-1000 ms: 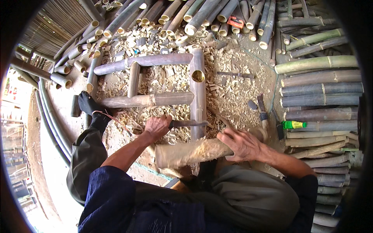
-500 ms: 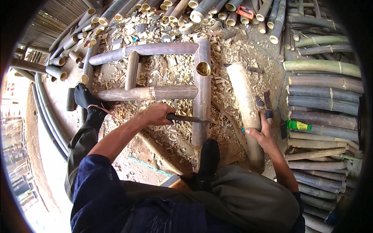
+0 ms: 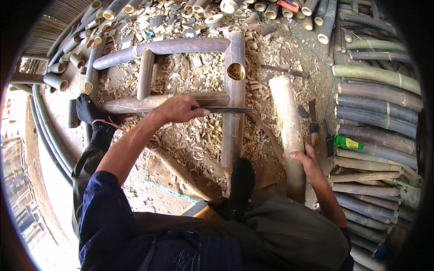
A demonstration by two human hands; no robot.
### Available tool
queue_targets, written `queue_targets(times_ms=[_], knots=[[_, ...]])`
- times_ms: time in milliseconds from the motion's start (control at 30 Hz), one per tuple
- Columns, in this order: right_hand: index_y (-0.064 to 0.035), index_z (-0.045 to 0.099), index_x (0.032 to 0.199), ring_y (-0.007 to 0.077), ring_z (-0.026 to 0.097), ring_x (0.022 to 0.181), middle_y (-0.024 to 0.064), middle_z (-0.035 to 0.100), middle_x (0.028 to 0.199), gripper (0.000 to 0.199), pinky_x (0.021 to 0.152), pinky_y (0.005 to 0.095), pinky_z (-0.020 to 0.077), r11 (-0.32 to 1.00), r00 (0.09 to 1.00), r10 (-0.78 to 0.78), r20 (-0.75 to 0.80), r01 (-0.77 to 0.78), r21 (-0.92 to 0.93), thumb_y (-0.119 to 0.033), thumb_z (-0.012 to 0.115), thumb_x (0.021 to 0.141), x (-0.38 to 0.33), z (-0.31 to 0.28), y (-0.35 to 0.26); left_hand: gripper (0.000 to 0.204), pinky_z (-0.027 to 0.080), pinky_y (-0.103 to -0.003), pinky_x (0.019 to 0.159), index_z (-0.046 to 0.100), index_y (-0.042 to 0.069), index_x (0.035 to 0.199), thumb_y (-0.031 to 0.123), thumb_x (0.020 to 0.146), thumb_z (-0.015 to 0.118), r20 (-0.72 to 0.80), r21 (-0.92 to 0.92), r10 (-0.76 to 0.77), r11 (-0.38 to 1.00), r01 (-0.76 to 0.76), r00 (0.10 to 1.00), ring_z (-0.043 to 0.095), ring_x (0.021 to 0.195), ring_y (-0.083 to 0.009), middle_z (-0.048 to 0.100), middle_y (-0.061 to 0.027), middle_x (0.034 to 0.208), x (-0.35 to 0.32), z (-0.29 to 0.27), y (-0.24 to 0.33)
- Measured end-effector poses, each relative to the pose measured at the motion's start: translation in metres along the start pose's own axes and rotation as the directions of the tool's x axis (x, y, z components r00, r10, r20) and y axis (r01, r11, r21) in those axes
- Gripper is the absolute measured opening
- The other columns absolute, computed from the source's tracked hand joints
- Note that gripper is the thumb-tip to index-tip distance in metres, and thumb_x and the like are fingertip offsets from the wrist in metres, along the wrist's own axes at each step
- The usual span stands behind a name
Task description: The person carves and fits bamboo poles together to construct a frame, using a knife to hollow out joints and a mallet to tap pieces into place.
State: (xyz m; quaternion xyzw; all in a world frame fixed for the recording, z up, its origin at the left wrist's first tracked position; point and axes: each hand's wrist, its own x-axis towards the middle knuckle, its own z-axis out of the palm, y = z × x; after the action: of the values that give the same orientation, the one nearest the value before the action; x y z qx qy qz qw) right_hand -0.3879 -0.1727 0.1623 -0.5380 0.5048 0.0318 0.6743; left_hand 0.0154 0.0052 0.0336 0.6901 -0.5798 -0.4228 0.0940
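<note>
My left hand (image 3: 177,109) is closed round the handle of a narrow dark knife (image 3: 224,109). The blade points right and passes over a thick bamboo post (image 3: 233,92) with a round hole in it. Curved bamboo rails (image 3: 176,46) join that post from the left, with a short crosspiece (image 3: 145,74) between them. On the right, my right hand (image 3: 309,163) grips a thick pale log (image 3: 288,117) near its lower part, thumb on top. One dark-socked foot (image 3: 242,180) is beside the post's near end; the other (image 3: 88,108) is by the lower rail.
Wood chips (image 3: 190,83) cover the ground around the frame. A dark-handled tool (image 3: 313,118) and a long thin tool (image 3: 285,70) lie beyond the log. Stacked bamboo (image 3: 375,108) lines the right side, with a green bottle (image 3: 348,142) beside it. Cut bamboo ends and an orange-red tool (image 3: 288,5) lie at the far side.
My left hand has moved the knife farther away, up the post toward the hole. The log in my right hand has shifted slightly right and stands straighter in view. The whole view has tilted slightly.
</note>
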Motion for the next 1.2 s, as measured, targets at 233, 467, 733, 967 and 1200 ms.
queue_targets(times_ms=[233,467,733,967,1200], knots=[[-0.0020,0.042,0.148,0.0201,0.060,0.104,0.0111,0.062,0.119,0.079,0.092,0.0338,0.0485,0.997,1.000,-0.014,-0.009,0.013,-0.074,-0.024,0.078,0.081,-0.007,0.012,-0.009,0.073,0.059,-0.049,0.073,0.078,0.004,0.080,0.070,0.095,0.051,-0.060,0.071,0.010,0.997,-0.006,0.998,0.070,0.063,-0.0238,0.065,-0.0121,0.060,0.006,0.005,0.001],[0.0012,0.040,0.148,0.0208,0.059,0.110,0.0113,0.060,0.123,0.081,0.097,0.0341,0.0473,0.988,0.997,-0.049,0.054,0.057,-0.140,-0.025,0.079,0.082,-0.012,0.021,-0.020,0.064,0.060,-0.045,0.069,0.079,0.006,0.081,0.065,0.094,0.059,-0.078,0.106,-0.001,0.994,0.009,0.997,0.068,0.058,-0.0232,0.066,-0.0106,0.060,-0.003,0.007,-0.001],[0.0060,0.041,0.141,0.0330,0.066,0.108,0.0233,0.063,0.124,0.081,0.096,0.0445,0.0507,0.707,0.950,-0.306,0.054,0.265,-0.656,-0.033,0.080,0.082,-0.019,0.047,-0.017,0.061,0.061,-0.044,0.074,0.079,0.008,0.101,0.066,0.093,0.060,-0.165,0.257,-0.044,0.963,0.085,0.985,0.071,0.070,-0.0250,0.073,-0.0146,0.079,-0.004,0.029,0.006],[0.0058,0.042,0.138,0.0342,0.066,0.105,0.0238,0.064,0.116,0.078,0.091,0.0449,0.0530,0.572,0.917,-0.369,0.154,0.354,-0.739,-0.036,0.080,0.084,-0.037,0.063,-0.094,0.059,0.061,-0.039,0.063,0.080,0.007,0.099,0.063,0.093,0.062,-0.125,0.211,-0.051,0.975,0.076,0.991,0.067,0.059,-0.0217,0.070,-0.0121,0.070,-0.006,0.026,-0.007],[0.0094,0.040,0.141,0.0365,0.062,0.118,0.0316,0.057,0.131,0.086,0.103,0.0459,0.0480,0.571,0.975,-0.147,0.166,0.221,-0.791,-0.039,0.080,0.082,0.000,0.034,-0.012,0.061,0.061,-0.042,0.064,0.079,0.003,0.089,0.063,0.091,0.064,-0.161,0.214,0.022,0.977,0.013,0.987,0.068,0.058,-0.0243,0.070,-0.0143,0.069,0.005,0.019,0.013]])
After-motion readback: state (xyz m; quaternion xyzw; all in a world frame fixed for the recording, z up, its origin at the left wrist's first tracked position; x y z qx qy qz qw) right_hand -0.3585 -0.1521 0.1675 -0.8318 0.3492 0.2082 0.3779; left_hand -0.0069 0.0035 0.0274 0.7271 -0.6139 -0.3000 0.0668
